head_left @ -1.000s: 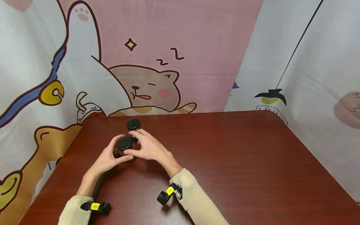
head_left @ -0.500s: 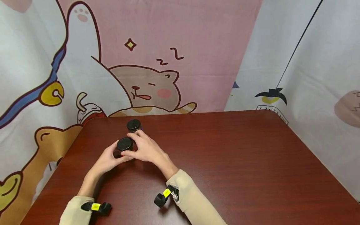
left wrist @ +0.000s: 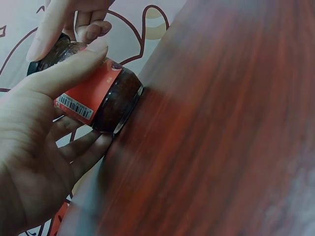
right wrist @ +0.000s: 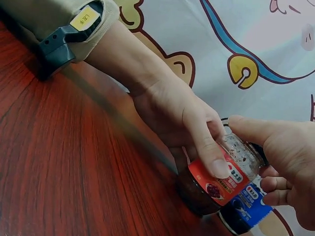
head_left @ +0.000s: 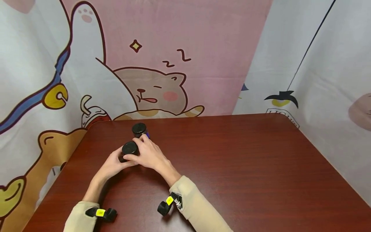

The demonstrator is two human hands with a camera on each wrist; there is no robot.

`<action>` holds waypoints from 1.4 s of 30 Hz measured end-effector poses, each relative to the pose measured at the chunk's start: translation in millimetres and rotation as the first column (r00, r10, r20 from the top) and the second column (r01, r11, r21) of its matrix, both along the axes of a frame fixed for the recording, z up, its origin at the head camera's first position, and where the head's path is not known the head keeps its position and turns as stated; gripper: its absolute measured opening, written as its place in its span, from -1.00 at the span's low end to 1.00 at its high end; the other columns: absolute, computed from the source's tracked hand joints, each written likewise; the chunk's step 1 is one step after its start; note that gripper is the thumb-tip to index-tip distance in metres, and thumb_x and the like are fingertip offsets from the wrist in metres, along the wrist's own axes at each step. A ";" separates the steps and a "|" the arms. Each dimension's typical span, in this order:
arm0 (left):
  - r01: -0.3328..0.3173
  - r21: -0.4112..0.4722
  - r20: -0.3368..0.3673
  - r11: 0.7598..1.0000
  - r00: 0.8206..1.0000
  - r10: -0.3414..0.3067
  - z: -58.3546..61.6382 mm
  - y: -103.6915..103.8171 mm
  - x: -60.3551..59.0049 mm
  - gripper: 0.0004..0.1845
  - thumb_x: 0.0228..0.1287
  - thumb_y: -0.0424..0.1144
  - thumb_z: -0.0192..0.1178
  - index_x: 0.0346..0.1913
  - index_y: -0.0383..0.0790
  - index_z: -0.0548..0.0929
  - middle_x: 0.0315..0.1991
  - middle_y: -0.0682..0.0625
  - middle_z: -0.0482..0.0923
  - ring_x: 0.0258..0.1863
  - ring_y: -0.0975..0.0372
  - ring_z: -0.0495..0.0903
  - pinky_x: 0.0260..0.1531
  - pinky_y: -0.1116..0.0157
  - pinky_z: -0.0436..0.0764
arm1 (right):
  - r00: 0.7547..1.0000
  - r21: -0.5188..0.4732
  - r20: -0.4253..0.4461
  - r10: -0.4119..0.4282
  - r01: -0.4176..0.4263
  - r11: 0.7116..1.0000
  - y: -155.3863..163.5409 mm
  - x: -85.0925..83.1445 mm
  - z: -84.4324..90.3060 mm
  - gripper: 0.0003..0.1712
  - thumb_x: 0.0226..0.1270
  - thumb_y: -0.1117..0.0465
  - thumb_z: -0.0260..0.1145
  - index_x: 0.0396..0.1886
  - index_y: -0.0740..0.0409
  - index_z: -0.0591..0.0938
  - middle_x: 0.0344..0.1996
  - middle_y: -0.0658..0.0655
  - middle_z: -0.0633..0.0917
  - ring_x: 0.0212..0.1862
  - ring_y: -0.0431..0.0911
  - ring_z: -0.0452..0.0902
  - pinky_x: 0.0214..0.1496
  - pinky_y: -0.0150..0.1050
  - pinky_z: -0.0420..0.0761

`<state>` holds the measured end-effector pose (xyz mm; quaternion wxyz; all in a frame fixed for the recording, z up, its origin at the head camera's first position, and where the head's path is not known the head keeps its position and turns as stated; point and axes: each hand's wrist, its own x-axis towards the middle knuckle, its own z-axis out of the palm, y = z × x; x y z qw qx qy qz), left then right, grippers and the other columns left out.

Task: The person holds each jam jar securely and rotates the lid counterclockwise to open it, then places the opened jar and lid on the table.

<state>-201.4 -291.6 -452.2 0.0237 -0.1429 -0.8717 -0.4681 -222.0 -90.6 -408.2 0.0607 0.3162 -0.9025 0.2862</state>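
A glass jar with a red label (left wrist: 91, 93) and a black lid (head_left: 129, 148) stands on the table, dark contents visible through its glass. My left hand (head_left: 112, 166) grips its body, thumb across the label in both wrist views. From the right, my right hand (head_left: 149, 154) holds the lid between thumb and fingers; in the right wrist view its other fingers are curled. Just behind is a second black-lidded jar (head_left: 139, 128), upright, its blue label (right wrist: 249, 205) partly hidden by the first jar and the right hand.
The brown wooden table (head_left: 232, 167) extends far to the right of both jars. Its left edge runs close beside the left arm. A cartoon-printed cloth (head_left: 214, 58) hangs along the back and sides.
My right hand has shifted slightly left and down, its thumb further across the front of the lid. The left fingers have drawn in closer round the jar. The second jar stays put.
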 end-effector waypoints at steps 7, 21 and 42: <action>-0.006 -0.011 0.012 1.000 1.000 0.006 -2.0 -0.9 -2.3 -0.35 0.13 -0.23 0.53 0.26 -0.34 0.53 0.07 -0.15 0.65 -0.02 0.24 0.60 -0.01 0.37 0.53 | 0.998 -0.030 -0.057 0.007 -0.009 1.000 -0.8 -2.0 -4.5 -0.27 0.25 -0.34 0.37 0.23 0.04 0.59 -0.01 0.03 0.50 -0.10 -0.19 0.56 -0.04 -0.34 0.58; -0.021 0.100 0.012 0.995 1.000 0.020 1.2 -1.8 0.2 -0.45 0.02 -0.31 0.57 0.12 -0.31 0.65 -0.08 -0.07 0.71 -0.14 0.23 0.63 -0.09 0.36 0.57 | 0.995 -0.094 -0.097 0.039 -0.049 0.994 1.6 0.0 3.8 -0.33 0.19 -0.32 0.43 0.06 0.08 0.65 -0.07 -0.01 0.55 -0.14 -0.24 0.53 -0.04 -0.42 0.55; 0.104 0.161 -0.063 0.981 0.993 -0.095 14.6 13.2 0.9 -0.43 -0.02 -0.41 0.56 0.12 -0.32 0.63 -0.11 -0.01 0.71 -0.17 0.22 0.66 -0.14 0.35 0.63 | 0.988 -0.215 -0.143 0.051 -0.081 0.973 21.6 8.4 18.4 -0.41 0.06 -0.22 0.57 -0.08 0.07 0.66 -0.15 -0.04 0.57 -0.15 -0.28 0.50 -0.11 -0.51 0.49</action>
